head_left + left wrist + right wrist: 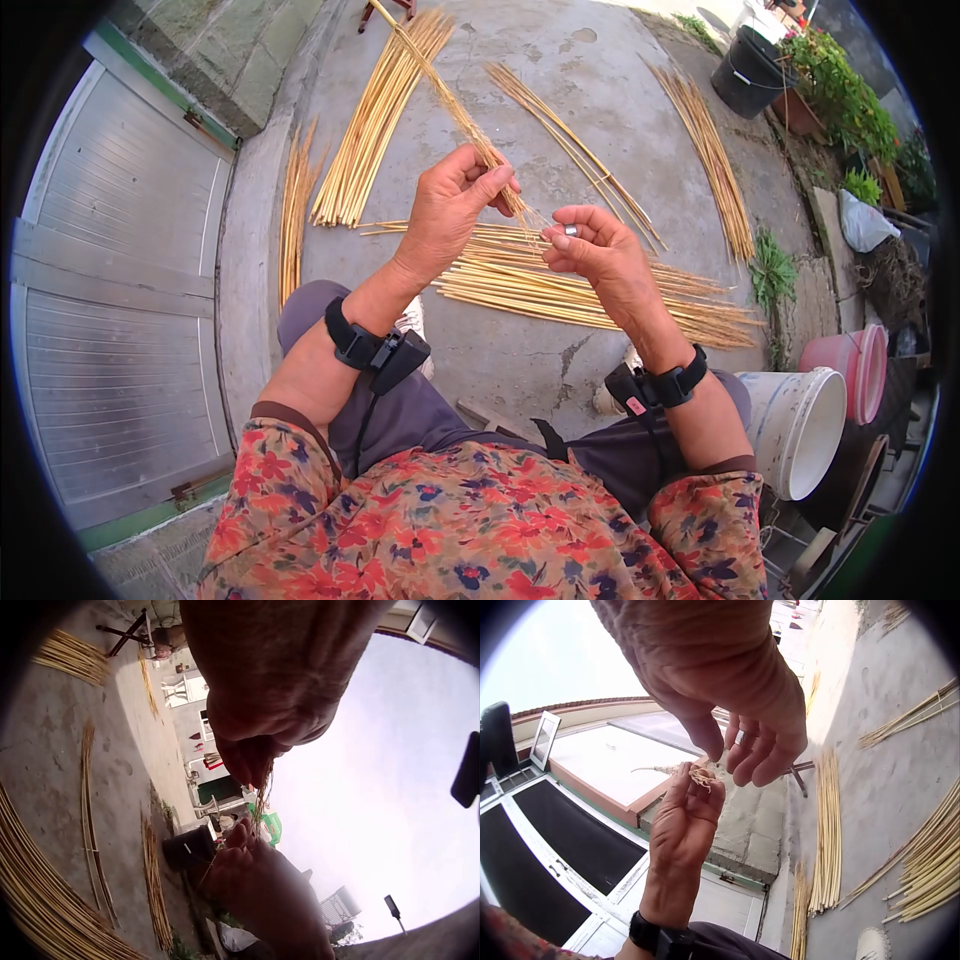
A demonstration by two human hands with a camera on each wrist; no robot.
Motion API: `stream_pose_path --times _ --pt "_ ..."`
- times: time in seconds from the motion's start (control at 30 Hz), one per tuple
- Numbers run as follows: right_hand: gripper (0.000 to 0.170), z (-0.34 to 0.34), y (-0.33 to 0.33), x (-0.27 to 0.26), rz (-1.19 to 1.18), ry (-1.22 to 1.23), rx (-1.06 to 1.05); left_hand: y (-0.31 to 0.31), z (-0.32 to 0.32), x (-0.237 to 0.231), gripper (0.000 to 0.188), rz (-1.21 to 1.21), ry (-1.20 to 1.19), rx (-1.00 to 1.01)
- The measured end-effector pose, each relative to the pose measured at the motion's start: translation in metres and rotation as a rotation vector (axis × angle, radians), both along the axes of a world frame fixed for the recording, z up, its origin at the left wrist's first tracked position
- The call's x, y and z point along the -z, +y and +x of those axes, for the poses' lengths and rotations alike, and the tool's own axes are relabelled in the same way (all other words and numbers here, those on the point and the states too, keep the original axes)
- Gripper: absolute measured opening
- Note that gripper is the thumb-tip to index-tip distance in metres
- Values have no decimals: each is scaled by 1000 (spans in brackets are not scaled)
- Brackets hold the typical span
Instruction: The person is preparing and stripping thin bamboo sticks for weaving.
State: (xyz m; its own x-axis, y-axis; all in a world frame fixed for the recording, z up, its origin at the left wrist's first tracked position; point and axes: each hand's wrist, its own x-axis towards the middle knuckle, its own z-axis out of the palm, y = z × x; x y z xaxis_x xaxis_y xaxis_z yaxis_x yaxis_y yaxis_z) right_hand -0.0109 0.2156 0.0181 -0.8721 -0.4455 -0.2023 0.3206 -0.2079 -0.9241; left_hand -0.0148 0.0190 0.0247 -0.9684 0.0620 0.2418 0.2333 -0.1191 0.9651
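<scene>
My left hand (455,205) grips a long dry straw stalk (430,75) near its wispy, branching end, thumb along the top. From there the stalk runs up and away to the left. Thin strands fan out of the fingers towards my right hand (605,250), whose fingertips are right at their ends. In the right wrist view, the bent fingers (765,761) of that hand, one with a silver ring, stand slightly apart from the thumb, and nothing shows between them. The frayed strands (703,778) stick out of the left fingers just below.
Bundles of similar stalks lie on the concrete: a thick one (375,130) at left, a wide one (560,290) below the hands, a narrow one (715,160) at right. Buckets, a black one (750,72) and a white one (790,425), stand to the right; a metal door (125,200) is left.
</scene>
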Motion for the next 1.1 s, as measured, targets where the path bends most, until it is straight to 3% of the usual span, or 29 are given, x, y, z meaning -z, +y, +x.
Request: stream_pose_path --times 0.5,1.1 --pt "17 -2 -6 4 65 -13 -14 1 2 1 12 -46 10 14" --pt "15 -2 -5 20 174 72 8 8 7 7 12 -77 43 63"
